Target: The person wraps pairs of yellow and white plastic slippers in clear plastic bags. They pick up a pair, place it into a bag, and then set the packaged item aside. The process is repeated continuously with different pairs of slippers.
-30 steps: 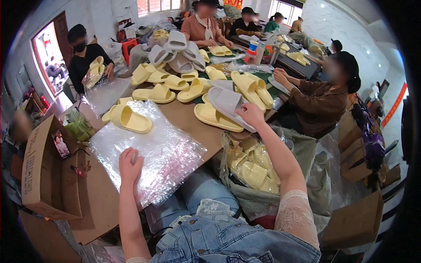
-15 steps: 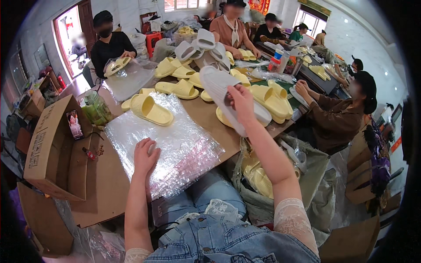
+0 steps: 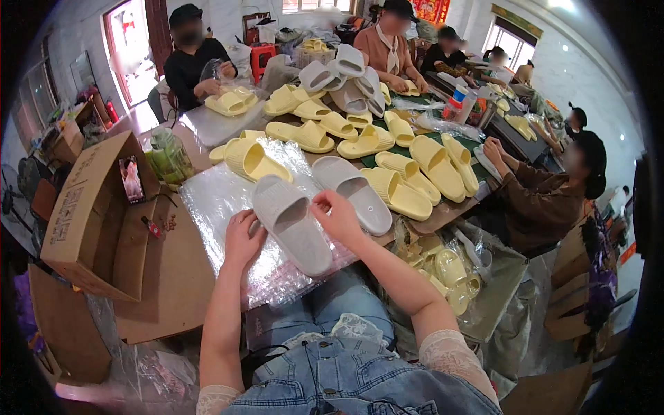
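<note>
A grey slipper (image 3: pixel 304 242) lies tilted on a stack of clear plastic bags (image 3: pixel 214 214) in front of me. My right hand (image 3: pixel 337 218) has its fingers bent and pinched at the right edge of its strap. Against the slipper's left edge rests my left hand (image 3: pixel 245 237), fingers apart, on the bags. A second grey slipper (image 3: pixel 373 207) lies just beyond my right hand, partly on the bags. At the far edge of the stack sits a yellow slipper (image 3: pixel 252 160).
Yellow slippers (image 3: pixel 304 135) and grey slippers (image 3: pixel 349 61) are heaped at the back. A cardboard box (image 3: pixel 90 228) with a phone (image 3: pixel 131 178) stands left. A sack of yellow slippers (image 3: pixel 449 270) is at my right. Several people work around the table.
The grey slippers in my right hand have come down onto the bags and now lie apart. My left hand has shifted slightly right, to the nearer slipper's edge. The view has turned slightly.
</note>
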